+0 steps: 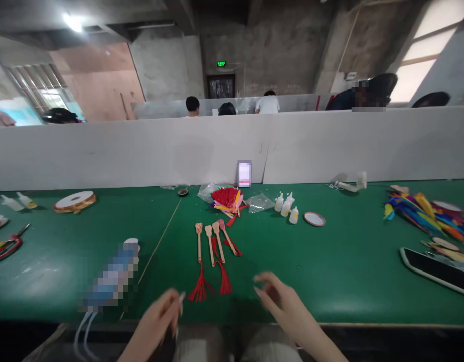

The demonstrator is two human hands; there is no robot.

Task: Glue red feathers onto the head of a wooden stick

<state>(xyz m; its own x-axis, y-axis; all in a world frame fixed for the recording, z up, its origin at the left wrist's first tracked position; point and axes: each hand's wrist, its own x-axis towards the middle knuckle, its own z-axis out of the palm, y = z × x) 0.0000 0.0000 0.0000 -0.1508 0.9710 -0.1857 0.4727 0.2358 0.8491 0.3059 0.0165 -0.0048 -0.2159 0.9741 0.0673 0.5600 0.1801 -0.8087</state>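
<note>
Several wooden sticks (210, 246) with shaped heads lie side by side on the green table (330, 281), in front of me. Red tassels (225, 279) hang from their lower ends. My left hand (162, 314) is at the table's front edge, left of the tassels, touching none of them; its fingers are bent and blurred, and whether they pinch anything is unclear. To the right of the tassels is my right hand (279, 301), with thumb and fingers apart and nothing between them. Beyond the sticks sits a pile of red, yellow and purple pieces (227, 199).
Small white bottles (287, 205), a round lid (314, 218) and a tape roll (182, 192) lie farther back. Scissors (11, 246) and a ribbon reel (75, 201) are left; colourful feathers (424, 211) right. A lit phone (244, 174) leans on the white partition (141, 151). People sit beyond.
</note>
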